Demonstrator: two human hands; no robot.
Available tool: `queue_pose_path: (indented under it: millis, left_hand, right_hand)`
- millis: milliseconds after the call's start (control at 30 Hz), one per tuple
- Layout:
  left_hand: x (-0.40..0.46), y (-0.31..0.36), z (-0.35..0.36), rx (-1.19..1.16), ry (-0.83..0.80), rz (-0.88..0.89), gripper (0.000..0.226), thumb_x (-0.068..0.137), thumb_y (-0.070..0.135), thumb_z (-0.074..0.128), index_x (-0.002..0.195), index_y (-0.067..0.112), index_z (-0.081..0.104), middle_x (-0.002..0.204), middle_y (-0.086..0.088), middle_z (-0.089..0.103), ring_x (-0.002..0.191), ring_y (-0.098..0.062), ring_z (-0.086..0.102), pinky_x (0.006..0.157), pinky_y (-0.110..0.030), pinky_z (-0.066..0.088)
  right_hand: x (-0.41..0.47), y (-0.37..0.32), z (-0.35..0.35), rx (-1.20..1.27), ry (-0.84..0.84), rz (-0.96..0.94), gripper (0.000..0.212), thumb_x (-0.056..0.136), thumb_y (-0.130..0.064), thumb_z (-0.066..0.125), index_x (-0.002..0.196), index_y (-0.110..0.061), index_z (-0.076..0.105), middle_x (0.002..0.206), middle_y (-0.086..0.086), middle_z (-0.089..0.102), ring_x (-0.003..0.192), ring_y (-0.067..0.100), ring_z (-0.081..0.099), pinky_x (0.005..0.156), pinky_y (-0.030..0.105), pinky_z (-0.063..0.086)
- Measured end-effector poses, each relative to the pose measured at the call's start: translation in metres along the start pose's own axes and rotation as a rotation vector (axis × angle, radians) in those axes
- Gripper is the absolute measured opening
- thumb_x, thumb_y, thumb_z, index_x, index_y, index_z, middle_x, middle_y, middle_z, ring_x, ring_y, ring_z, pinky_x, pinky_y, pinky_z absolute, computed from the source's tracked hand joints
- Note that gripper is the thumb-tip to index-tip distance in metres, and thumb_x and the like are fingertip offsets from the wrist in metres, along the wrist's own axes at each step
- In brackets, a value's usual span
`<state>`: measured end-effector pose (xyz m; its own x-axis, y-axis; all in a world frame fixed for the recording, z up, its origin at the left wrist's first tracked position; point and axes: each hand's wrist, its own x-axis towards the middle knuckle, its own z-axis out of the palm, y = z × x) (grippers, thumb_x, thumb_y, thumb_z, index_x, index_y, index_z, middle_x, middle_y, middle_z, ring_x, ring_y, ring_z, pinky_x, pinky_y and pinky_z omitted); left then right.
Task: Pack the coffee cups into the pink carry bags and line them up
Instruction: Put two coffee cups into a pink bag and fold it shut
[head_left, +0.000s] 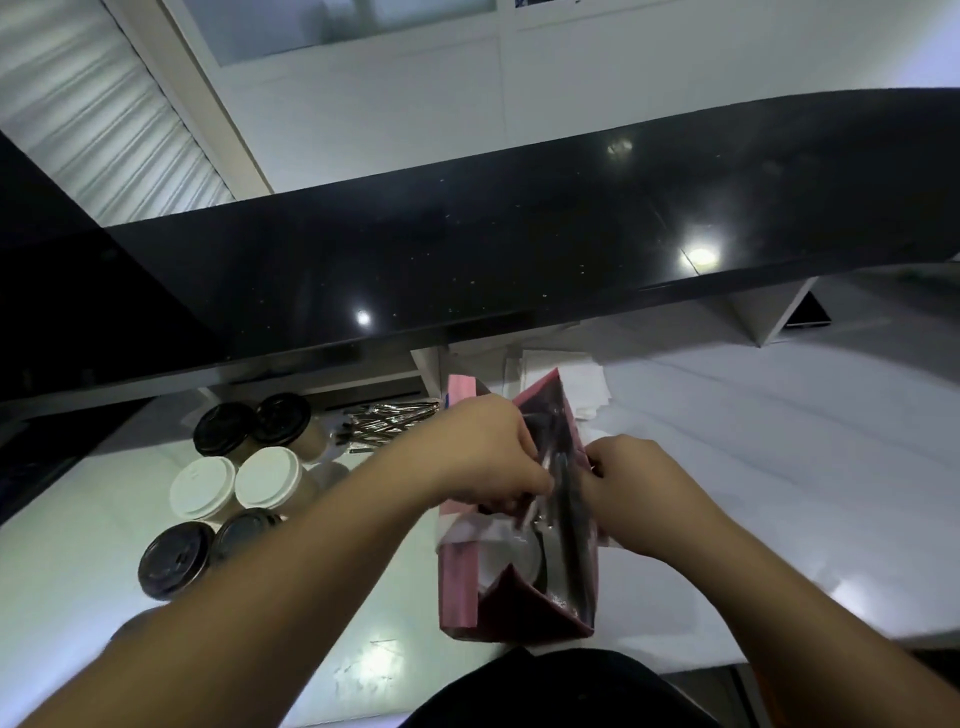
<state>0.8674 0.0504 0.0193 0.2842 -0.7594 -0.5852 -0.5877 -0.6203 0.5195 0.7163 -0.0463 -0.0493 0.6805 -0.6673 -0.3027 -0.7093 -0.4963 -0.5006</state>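
Both hands, left hand (488, 457) and right hand (628, 488), have fingers pinched shut on the mouth of a thin, floppy pink carry bag (460, 582) standing on the tabletop (779, 467), best gripped at its rim; six light lidded coffee cups (267, 480) wait at nine o'clock.

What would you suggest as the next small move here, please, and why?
Probably finish spreading the pink bag open: both the left hand and right hand pinch its top edges, and six lidded cups wait beside it.
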Motion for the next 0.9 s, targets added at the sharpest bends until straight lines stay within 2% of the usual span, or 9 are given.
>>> queue_pose_path:
  millis: [67, 167, 300, 400, 500, 600, 733, 833, 900]
  left_hand:
    - [0.003, 0.000, 0.005, -0.076, -0.006, -0.005, 0.016, 0.089, 0.016, 0.069, 0.090, 0.006, 0.081, 0.076, -0.015, 0.077, 0.059, -0.023, 0.068, 0.074, -0.048, 0.065]
    - [0.003, -0.003, 0.006, -0.110, 0.013, 0.012, 0.018, 0.091, 0.012, 0.065, 0.096, 0.004, 0.080, 0.079, -0.018, 0.077, 0.061, -0.023, 0.067, 0.077, -0.051, 0.064]
    - [-0.003, -0.013, 0.000, -0.107, 0.092, 0.026, 0.023, 0.085, 0.012, 0.066, 0.101, 0.023, 0.078, 0.075, -0.007, 0.078, 0.069, -0.026, 0.078, 0.069, -0.042, 0.066]
    - [-0.011, -0.031, -0.002, -0.093, 0.241, 0.077, 0.016, 0.086, 0.022, 0.071, 0.094, 0.036, 0.070, 0.084, 0.010, 0.075, 0.067, -0.001, 0.071, 0.053, -0.017, 0.056]
    - [-0.025, -0.057, 0.004, -0.114, 0.424, 0.105, 0.018, 0.084, 0.026, 0.072, 0.089, 0.039, 0.061, 0.085, 0.015, 0.066, 0.068, 0.004, 0.061, 0.057, -0.017, 0.047]
    - [-0.042, -0.084, 0.013, -0.122, 0.455, 0.065, 0.030, 0.080, 0.041, 0.074, 0.099, 0.043, 0.052, 0.098, 0.017, 0.059, 0.075, -0.001, 0.057, 0.062, -0.022, 0.047]
    - [-0.056, -0.104, 0.043, -0.151, 0.347, -0.016, 0.069, 0.064, 0.076, 0.071, 0.118, 0.054, 0.035, 0.116, 0.031, 0.042, 0.098, 0.007, 0.053, 0.070, -0.015, 0.043]
    - [-0.055, -0.105, 0.068, -0.197, 0.375, -0.028, 0.084, 0.063, 0.080, 0.071, 0.129, 0.051, 0.028, 0.119, 0.032, 0.035, 0.108, 0.006, 0.049, 0.082, -0.021, 0.047]
    - [-0.051, -0.102, 0.077, -0.229, 0.429, -0.032, 0.089, 0.062, 0.080, 0.071, 0.133, 0.048, 0.027, 0.119, 0.031, 0.035, 0.109, 0.004, 0.050, 0.082, -0.024, 0.047]
  right_hand:
    - [0.000, 0.001, 0.000, 0.000, -0.001, -0.004, 0.039, 0.101, -0.033, 0.048, 0.071, -0.010, 0.059, 0.065, 0.005, 0.062, 0.056, 0.024, 0.059, 0.047, 0.034, 0.043]
    - [0.000, 0.002, 0.001, -0.019, 0.020, -0.007, 0.042, 0.102, -0.034, 0.047, 0.067, -0.011, 0.053, 0.062, 0.004, 0.057, 0.053, 0.022, 0.052, 0.045, 0.030, 0.035]
    - [0.001, 0.004, 0.004, -0.016, 0.032, -0.003, 0.041, 0.099, -0.032, 0.048, 0.065, -0.010, 0.047, 0.059, 0.004, 0.053, 0.051, 0.022, 0.047, 0.044, 0.031, 0.031]
    - [0.002, 0.004, 0.005, -0.012, 0.046, -0.016, 0.037, 0.097, -0.034, 0.050, 0.070, -0.011, 0.056, 0.060, 0.002, 0.059, 0.053, 0.020, 0.054, 0.045, 0.032, 0.039]
    - [0.005, 0.003, 0.004, -0.001, 0.074, -0.041, 0.023, 0.094, -0.043, 0.054, 0.086, -0.024, 0.064, 0.072, -0.005, 0.070, 0.062, 0.012, 0.064, 0.056, 0.032, 0.054]
    - [0.011, -0.002, 0.004, -0.025, 0.140, -0.082, 0.027, 0.093, -0.047, 0.061, 0.112, -0.031, 0.051, 0.082, -0.009, 0.070, 0.065, 0.009, 0.064, 0.058, 0.033, 0.056]
    - [0.027, -0.014, 0.004, -0.068, 0.260, -0.211, 0.056, 0.087, -0.039, 0.074, 0.132, -0.034, 0.041, 0.130, 0.000, 0.054, 0.109, 0.022, 0.058, 0.082, 0.033, 0.052]
    - [0.044, -0.025, -0.002, -0.160, 0.258, -0.287, 0.067, 0.085, -0.034, 0.078, 0.142, -0.033, 0.043, 0.146, 0.001, 0.043, 0.135, 0.026, 0.040, 0.108, 0.044, 0.045]
    - [0.055, -0.032, -0.006, -0.249, 0.212, -0.337, 0.064, 0.086, -0.035, 0.077, 0.143, -0.030, 0.048, 0.149, -0.002, 0.045, 0.137, 0.026, 0.039, 0.111, 0.046, 0.042]
